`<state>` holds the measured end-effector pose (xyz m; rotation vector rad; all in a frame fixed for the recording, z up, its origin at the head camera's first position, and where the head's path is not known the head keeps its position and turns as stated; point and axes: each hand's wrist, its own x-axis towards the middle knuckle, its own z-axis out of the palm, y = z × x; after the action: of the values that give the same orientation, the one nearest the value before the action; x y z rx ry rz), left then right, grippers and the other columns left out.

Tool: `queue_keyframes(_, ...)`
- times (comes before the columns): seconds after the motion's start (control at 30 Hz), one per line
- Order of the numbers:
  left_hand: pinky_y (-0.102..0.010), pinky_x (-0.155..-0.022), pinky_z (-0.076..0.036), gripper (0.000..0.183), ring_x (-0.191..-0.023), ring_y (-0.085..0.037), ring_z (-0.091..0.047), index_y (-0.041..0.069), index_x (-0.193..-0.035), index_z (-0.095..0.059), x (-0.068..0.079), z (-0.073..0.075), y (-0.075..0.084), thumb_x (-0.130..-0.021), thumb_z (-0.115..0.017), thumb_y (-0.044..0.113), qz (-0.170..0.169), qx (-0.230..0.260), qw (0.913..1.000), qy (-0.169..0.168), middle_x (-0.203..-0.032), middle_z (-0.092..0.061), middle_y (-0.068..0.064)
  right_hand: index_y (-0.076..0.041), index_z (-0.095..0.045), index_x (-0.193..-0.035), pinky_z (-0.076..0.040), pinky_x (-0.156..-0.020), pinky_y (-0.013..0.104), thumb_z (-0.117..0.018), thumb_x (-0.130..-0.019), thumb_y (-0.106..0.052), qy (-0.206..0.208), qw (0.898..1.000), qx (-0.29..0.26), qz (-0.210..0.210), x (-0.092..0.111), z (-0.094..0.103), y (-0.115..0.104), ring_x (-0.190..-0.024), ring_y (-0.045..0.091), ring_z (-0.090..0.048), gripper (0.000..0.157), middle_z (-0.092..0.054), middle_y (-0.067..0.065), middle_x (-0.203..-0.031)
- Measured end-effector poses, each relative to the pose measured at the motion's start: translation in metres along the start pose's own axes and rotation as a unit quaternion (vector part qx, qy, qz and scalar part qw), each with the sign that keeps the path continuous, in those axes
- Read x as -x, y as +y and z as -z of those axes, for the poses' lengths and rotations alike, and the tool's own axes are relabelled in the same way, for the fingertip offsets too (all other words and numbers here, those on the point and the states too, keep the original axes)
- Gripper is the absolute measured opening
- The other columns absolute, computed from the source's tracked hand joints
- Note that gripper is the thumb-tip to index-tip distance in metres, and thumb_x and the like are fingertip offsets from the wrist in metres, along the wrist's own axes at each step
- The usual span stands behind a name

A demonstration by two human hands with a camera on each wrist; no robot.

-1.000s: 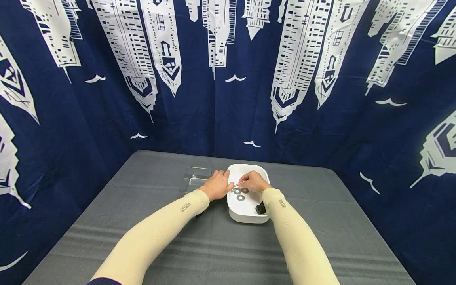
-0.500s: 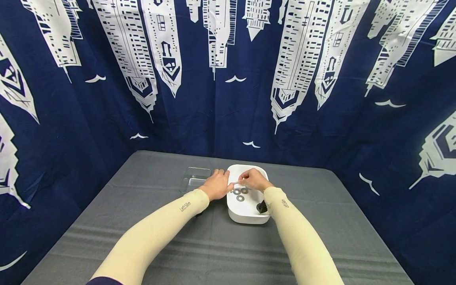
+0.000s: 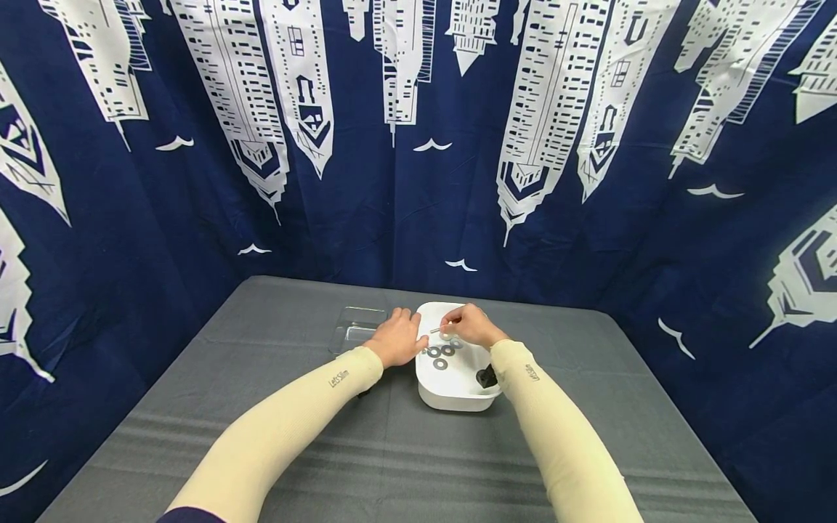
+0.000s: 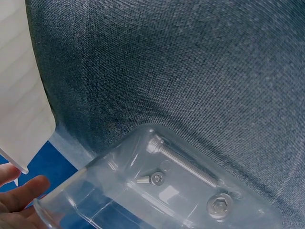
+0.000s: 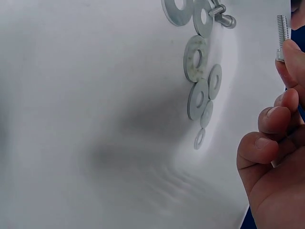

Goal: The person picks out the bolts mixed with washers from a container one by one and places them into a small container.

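Observation:
My right hand (image 3: 476, 325) is over the white bin (image 3: 451, 402), pinching a small threaded bolt (image 5: 282, 36) between thumb and forefinger; its thread points up in the right wrist view. On the bin floor lie several flat washers (image 5: 198, 99) of different sizes, with small metal bolts (image 5: 224, 16) beside them. My left hand (image 3: 395, 341) lies at the bin's left rim, fingers stretched forward and thumb reaching over the edge. Under it, a clear plastic tray (image 4: 119, 152) contains a long bolt (image 4: 186, 164), a short bolt (image 4: 155, 179) and a bolt head with a washer (image 4: 220, 206).
A black object (image 3: 487, 376) sits in the bin's near right corner, partly behind my right sleeve. The clear tray stands left of the bin on the grey cloth-covered table (image 3: 294, 319). A dark blue printed curtain (image 3: 392, 218) hangs behind the table.
My right hand has shifted slightly right with the bolt, away from my left thumb, and the forearm has swung right. My left hand has stayed at the rim.

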<state>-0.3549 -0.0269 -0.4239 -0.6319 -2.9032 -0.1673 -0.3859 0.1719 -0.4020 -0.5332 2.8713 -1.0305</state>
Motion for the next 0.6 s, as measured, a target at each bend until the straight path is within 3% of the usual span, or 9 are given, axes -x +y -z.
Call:
queue_keyframes(0.27, -0.044, -0.101, -0.051, 0.057, -0.123, -0.032, -0.051, -0.001, -0.137, -0.054, 0.002, 0.005, 0.000, -0.100, -0.052, 0.043, -0.004, -0.009, 0.9999, 0.009, -0.125, -0.058, -0.019, -0.004, -0.075, -0.089, -0.041, -0.068, 0.026, -0.073, -0.090, -0.010, 0.007, 1.000, 0.011, 0.028, 0.000, 0.007, -0.001, -0.075, 0.014, -0.052, 0.007, -0.068, 0.001, -0.082)
queue_keyframes(0.6, -0.045, -0.103, -0.048, 0.058, -0.126, -0.032, -0.051, 0.002, -0.139, -0.055, 0.003, 0.009, -0.002, -0.101, -0.051, 0.045, -0.008, -0.015, 0.9998, 0.007, -0.129, -0.058, -0.019, -0.003, -0.077, -0.092, -0.041, -0.067, 0.026, -0.073, -0.091, -0.009, 0.015, 1.000, -0.014, 0.014, -0.001, 0.012, -0.008, -0.077, 0.015, -0.052, 0.007, -0.068, 0.003, -0.085)
